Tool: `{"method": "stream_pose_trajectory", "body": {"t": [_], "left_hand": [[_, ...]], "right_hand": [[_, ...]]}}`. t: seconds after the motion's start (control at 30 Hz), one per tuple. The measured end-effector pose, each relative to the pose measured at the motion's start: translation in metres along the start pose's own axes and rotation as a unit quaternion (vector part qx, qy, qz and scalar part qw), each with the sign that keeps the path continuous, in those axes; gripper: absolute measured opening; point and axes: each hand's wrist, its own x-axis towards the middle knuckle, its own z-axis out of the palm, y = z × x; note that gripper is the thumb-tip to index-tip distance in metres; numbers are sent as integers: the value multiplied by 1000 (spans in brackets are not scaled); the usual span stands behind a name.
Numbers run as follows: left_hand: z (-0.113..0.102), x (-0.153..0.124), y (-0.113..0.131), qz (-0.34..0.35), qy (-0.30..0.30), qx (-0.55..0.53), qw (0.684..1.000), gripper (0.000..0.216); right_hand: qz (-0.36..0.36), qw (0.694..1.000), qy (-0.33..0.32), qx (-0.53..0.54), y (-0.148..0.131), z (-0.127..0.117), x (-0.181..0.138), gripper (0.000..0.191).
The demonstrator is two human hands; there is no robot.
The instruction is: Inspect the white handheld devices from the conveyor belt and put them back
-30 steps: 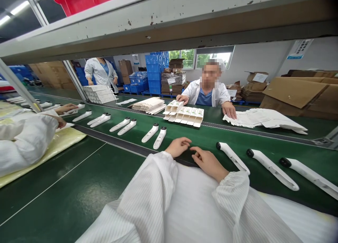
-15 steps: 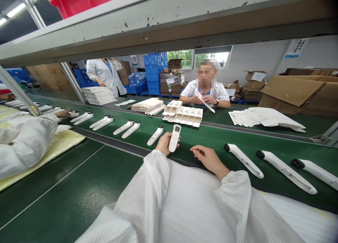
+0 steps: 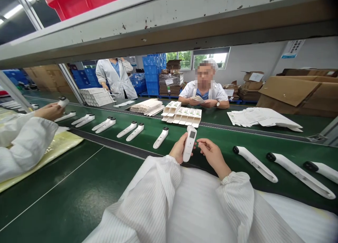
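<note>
My left hand is closed round a white handheld thermometer, held upright with its small screen facing me. My right hand sits just right of it, fingers curled, thumb and forefinger reaching toward the device's upper side; whether they touch it I cannot tell. Both hands hover above the near edge of the green conveyor belt. More white thermometers lie on the belt: one to the left, another to the right.
A person across the belt handles paper beside open white boxes and a heap of leaflets. A co-worker's hand at left holds a thermometer. Another person stands behind. A metal shelf runs overhead.
My left hand picked a thermometer off the belt and raised it upright. My right hand moved up beside it. The thermometers on the belt drifted right.
</note>
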Motion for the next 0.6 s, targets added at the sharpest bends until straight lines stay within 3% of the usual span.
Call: {"method": "stream_pose_trajectory", "body": {"t": [0.13, 0.23, 0.33, 0.4, 0.47, 0.53, 0.6], "left_hand": [[6, 1, -9, 25, 2, -36, 999, 25], [9, 1, -12, 36, -18, -44, 998, 27], [4, 5, -7, 63, 38, 69, 995, 23], [-5, 8, -1, 138, 138, 247, 949, 28], [-19, 13, 4, 192, 248, 434, 845, 41], [-32, 17, 6, 174, 303, 541, 765, 47], [-41, 21, 6, 133, 305, 563, 756, 41]], "right_hand": [[36, 997, -62, 26, 5, 4, 0, 39], [61, 992, -76, 78, 5, 5, -1, 41], [98, 981, -88, 141, 0, 2, -1, 42], [119, 973, -104, 165, -3, -1, -2, 41], [135, 968, -112, 180, -4, -3, -2, 39], [144, 966, -115, 183, -3, -5, -3, 40], [147, 966, -119, 176, -2, -5, -2, 41]]}}
